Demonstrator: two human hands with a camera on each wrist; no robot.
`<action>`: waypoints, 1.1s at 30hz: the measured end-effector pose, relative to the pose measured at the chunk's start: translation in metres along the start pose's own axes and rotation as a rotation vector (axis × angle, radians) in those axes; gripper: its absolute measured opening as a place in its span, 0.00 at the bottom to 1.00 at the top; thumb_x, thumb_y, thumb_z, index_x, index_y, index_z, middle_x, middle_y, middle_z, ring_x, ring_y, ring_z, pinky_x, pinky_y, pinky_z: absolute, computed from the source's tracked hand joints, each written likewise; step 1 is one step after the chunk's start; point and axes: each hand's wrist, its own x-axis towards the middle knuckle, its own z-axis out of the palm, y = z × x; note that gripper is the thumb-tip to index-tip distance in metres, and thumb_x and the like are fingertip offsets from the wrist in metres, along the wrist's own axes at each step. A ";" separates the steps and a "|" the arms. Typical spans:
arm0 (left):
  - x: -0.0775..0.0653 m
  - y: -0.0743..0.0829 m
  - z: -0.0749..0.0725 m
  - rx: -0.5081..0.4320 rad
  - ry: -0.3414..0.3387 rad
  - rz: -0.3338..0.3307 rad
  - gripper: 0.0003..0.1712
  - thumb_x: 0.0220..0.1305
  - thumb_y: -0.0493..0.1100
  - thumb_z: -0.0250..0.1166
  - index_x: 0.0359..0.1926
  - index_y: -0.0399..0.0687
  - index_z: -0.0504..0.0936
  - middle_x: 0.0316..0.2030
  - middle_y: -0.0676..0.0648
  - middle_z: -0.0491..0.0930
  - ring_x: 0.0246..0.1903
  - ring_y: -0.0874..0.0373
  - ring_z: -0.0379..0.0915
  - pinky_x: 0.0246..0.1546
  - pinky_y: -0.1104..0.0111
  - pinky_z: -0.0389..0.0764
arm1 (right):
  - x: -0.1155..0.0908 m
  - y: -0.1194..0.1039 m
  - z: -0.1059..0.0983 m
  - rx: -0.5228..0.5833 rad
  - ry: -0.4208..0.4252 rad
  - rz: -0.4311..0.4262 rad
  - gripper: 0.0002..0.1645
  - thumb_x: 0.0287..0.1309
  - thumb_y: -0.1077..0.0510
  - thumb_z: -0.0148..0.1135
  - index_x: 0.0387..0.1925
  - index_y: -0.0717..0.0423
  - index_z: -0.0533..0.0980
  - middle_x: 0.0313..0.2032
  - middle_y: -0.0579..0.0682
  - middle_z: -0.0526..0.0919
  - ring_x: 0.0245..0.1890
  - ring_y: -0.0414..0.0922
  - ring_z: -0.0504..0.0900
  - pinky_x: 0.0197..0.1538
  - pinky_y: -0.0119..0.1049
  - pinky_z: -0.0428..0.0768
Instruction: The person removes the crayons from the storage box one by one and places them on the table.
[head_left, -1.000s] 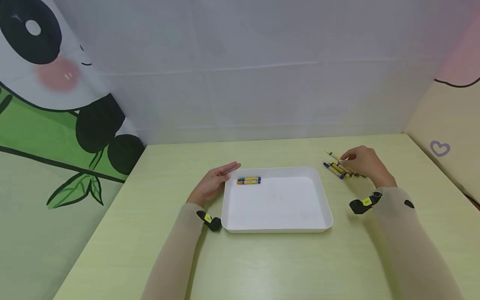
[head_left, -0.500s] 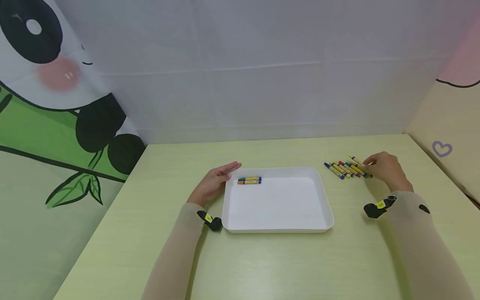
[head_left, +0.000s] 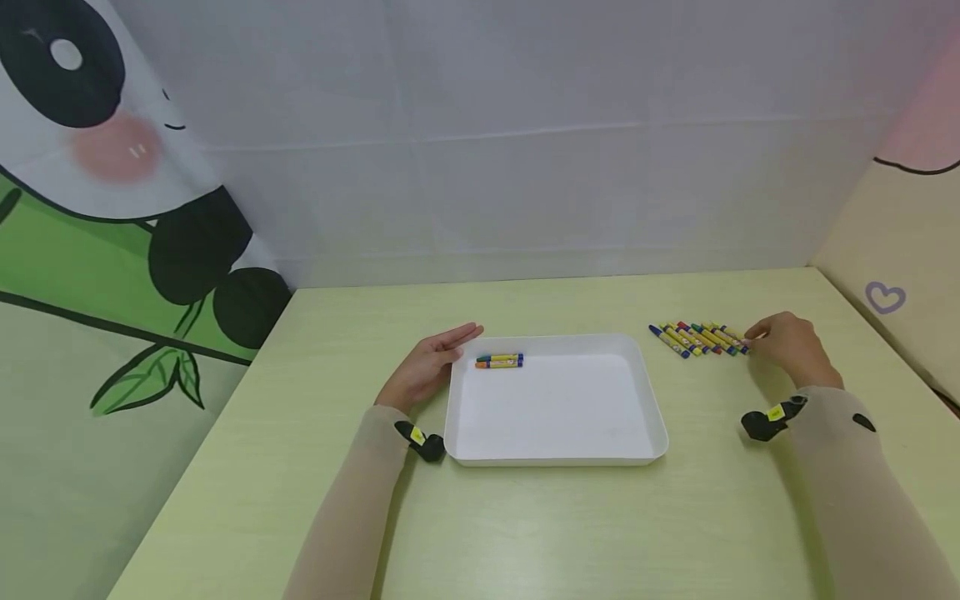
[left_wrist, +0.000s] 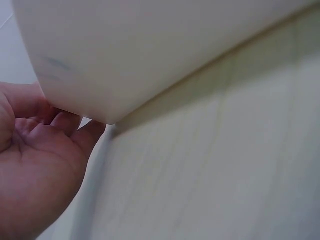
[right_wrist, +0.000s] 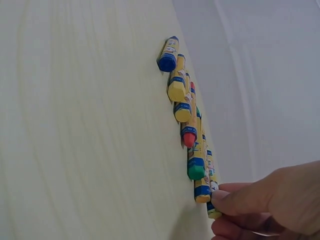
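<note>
A white tray [head_left: 555, 400] stands on the table, with two crayons [head_left: 498, 361], one green-tipped and one orange-tipped, lying side by side near its far left corner. My left hand [head_left: 423, 367] rests against the tray's left side, fingers extended along the far corner. In the left wrist view the fingertips touch the tray's outer wall [left_wrist: 125, 60] low down. To the tray's right, several crayons [head_left: 693, 340] lie in a slanted row. My right hand [head_left: 791, 346] pinches the yellow crayon [right_wrist: 214, 212] at the row's right end between thumb and fingers, beside an orange-yellow one.
The pale wooden table [head_left: 555, 533] ends at a white cloth backdrop [head_left: 525, 183] close behind the crayons. A decorated panel [head_left: 892, 250] bounds the right side. A cartoon-printed sheet [head_left: 90, 250] is on the left.
My right hand has moved right and slightly nearer, laying a yellow crayon at the right end of the row. The left hand and tray stay put.
</note>
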 end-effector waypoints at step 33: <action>0.001 -0.001 0.001 -0.017 -0.006 0.021 0.28 0.72 0.29 0.45 0.71 0.47 0.63 0.70 0.50 0.63 0.73 0.56 0.51 0.71 0.58 0.57 | 0.004 -0.038 -0.013 0.036 -0.072 -0.080 0.25 0.68 0.55 0.50 0.57 0.70 0.72 0.54 0.75 0.73 0.51 0.69 0.74 0.48 0.61 0.75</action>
